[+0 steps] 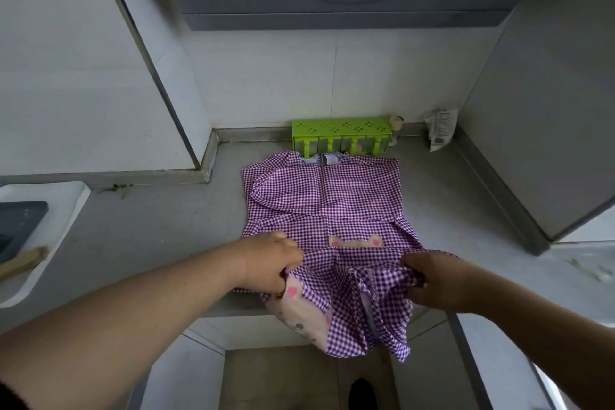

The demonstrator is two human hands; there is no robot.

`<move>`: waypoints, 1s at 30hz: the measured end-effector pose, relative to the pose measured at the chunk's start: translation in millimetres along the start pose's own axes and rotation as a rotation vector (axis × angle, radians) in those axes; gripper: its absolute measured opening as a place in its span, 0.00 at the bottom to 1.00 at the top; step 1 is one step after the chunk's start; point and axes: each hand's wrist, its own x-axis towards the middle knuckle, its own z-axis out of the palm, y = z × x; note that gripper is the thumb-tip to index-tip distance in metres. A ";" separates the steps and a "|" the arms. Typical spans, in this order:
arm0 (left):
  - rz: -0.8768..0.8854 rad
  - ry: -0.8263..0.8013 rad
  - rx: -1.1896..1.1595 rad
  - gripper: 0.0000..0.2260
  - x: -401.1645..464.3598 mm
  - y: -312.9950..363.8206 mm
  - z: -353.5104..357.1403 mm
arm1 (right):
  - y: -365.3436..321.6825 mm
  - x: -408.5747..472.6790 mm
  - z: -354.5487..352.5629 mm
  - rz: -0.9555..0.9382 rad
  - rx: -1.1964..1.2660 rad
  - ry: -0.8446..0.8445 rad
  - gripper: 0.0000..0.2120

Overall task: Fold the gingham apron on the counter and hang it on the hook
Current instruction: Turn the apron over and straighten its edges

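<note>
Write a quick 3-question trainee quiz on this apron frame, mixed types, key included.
1. True or false: the gingham apron lies wholly on the counter.
2. What does each hand do? A) rests flat B) grips the apron's near edge C) holds the green rack
3. Which thing stands at the wall just behind the apron?

Key: 1. False, its near part hangs over the counter's front edge. 2. B, left hand and right hand both grip it. 3. The green rack.
</note>
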 end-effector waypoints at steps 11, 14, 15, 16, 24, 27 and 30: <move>-0.469 0.329 -1.673 0.16 -8.2 -41.5 1.0 | 44.7 39.8 -61.7 0.462 1.418 0.821 0.17; -0.606 0.292 -1.673 0.20 -5.3 -48.8 6.8 | 43.7 43.2 -55.4 0.498 1.330 0.806 0.12; -0.610 0.295 -1.658 0.19 -4.9 -50.6 7.0 | 41.6 44.7 -53.5 0.493 1.292 0.786 0.09; -0.599 0.304 -1.644 0.18 -5.3 -51.3 6.2 | 39.5 46.3 -51.1 0.487 1.245 0.772 0.08; -0.613 0.228 -1.474 0.28 -11.3 -56.8 8.1 | 30.0 54.7 -38.9 0.406 0.863 0.602 0.05; -0.591 0.127 -1.324 0.27 -10.7 -56.5 4.8 | 32.8 63.5 -33.4 0.366 0.818 0.576 0.07; -0.579 0.146 -1.277 0.27 -1.6 -65.1 5.0 | 38.0 76.7 -35.8 0.351 0.817 0.544 0.07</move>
